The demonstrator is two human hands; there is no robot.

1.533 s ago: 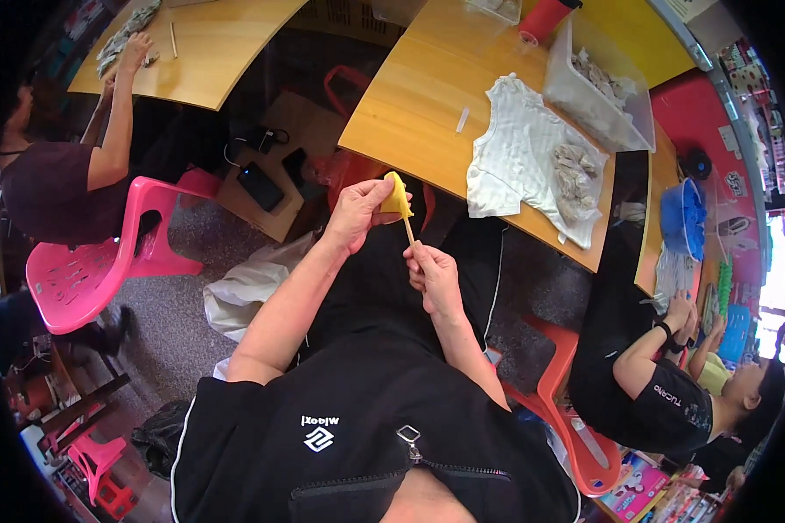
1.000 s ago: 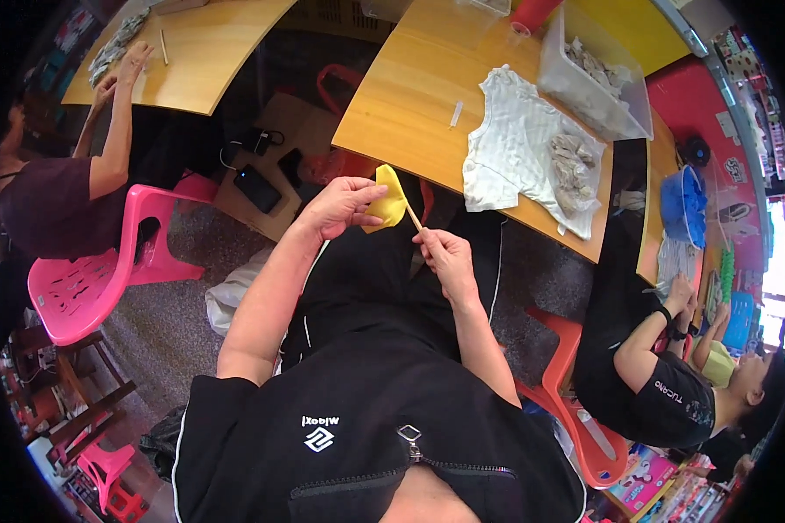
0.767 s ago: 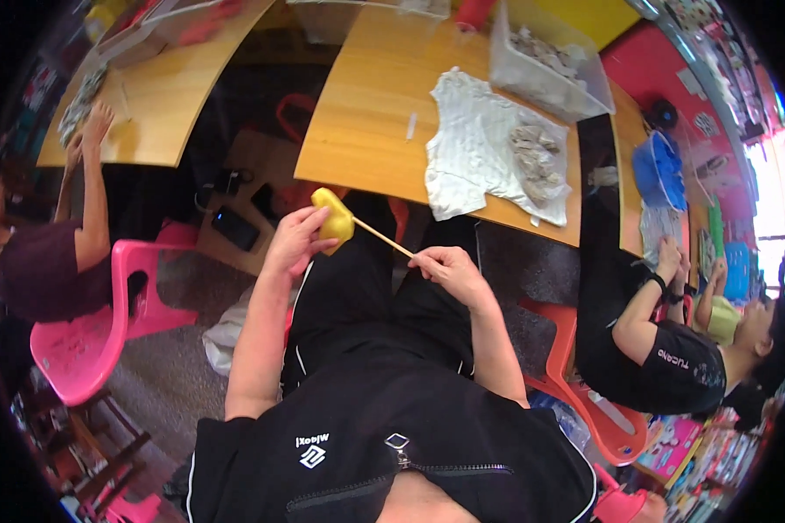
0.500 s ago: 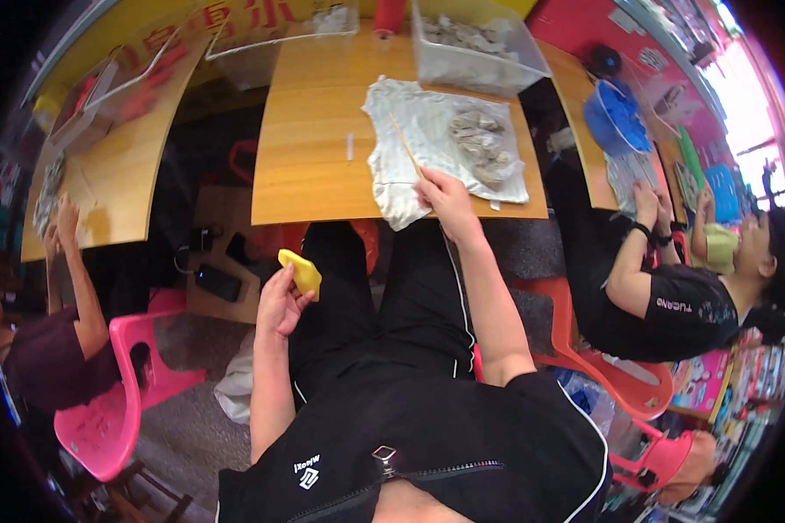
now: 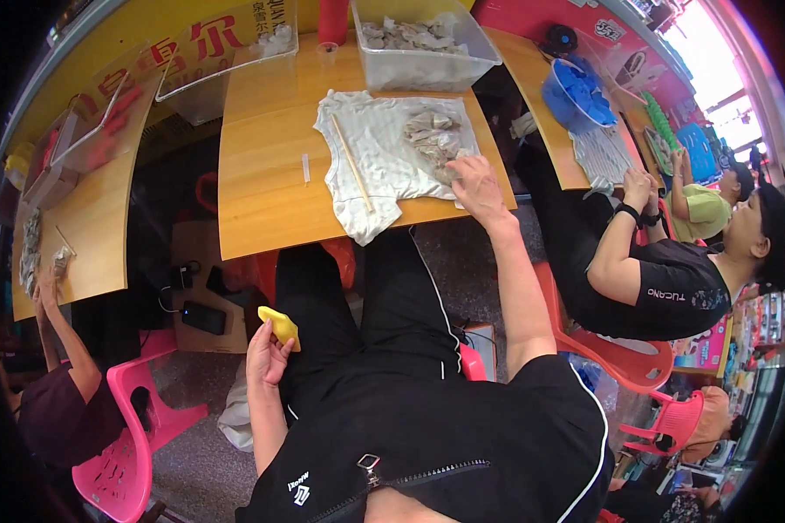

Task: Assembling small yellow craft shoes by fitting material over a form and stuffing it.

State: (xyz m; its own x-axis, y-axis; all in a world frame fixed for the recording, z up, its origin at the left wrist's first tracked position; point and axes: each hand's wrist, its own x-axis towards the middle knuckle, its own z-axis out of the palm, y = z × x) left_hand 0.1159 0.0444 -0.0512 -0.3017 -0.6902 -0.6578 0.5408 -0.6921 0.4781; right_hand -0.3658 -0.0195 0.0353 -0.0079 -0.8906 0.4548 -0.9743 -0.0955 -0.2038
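Observation:
My left hand [image 5: 270, 356], low beside my left thigh, pinches a small yellow, soft-looking piece [image 5: 279, 328] between thumb and fingers. Over the table, my right hand [image 5: 480, 187] has its fingers apart and bent down at the near right edge of a pile of greyish pieces [image 5: 433, 135] on clear plastic. Its fingertips touch the pile or hang just above it. Under the pile, a white cloth shirt [image 5: 384, 161] lies spread out. A thin wooden stick [image 5: 351, 163] rests on the shirt's left part, apart from both hands.
Behind the cloth, a clear plastic bin [image 5: 427, 70] holds more greyish pieces. A short clear strip [image 5: 305, 168] lies left of the cloth on the wooden table [image 5: 262, 205]. People work at tables on both sides. A blue bowl [image 5: 576, 94] sits on the right table.
The wooden stick has left my right hand and lies on the cloth. That hand has moved right to the greyish pile. My left hand still holds the yellow piece.

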